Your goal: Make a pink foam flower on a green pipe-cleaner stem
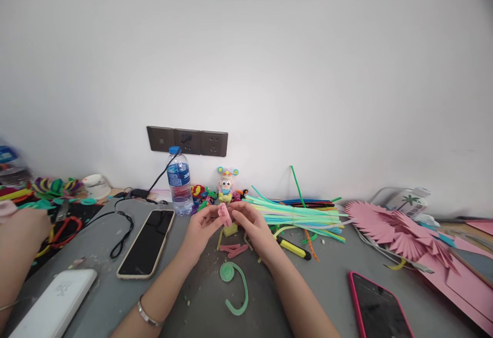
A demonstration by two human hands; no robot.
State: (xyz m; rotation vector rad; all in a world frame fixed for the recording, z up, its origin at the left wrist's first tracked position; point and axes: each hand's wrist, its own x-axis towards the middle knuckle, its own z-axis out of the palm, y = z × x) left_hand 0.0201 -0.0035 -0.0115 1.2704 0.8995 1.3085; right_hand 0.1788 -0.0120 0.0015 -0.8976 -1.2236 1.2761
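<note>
Between my two hands is a small pink piece (225, 214), fuzzy like bent pipe cleaner. My left hand (203, 227) pinches it from the left. The fingertips of my right hand (252, 225) come up to its right side, fingers curled; whether they press on it is hard to make out. Just below lie short pink pipe cleaner pieces (234, 250) and a yellow block-like piece (230, 230). Nearer to me, a green pipe cleaner (245, 292) is coiled at one end. A small figurine (225, 184) with big eyes stands behind my hands.
A water bottle (179, 181), a black-screened phone (147, 244) and a white power bank (56, 304) are on the left. Right are bundled pipe cleaners (304, 214), a yellow cutter (295, 249), a pink-cased phone (379, 307) and folded pink paper (404, 235). Another person's hand (29, 232) is far left.
</note>
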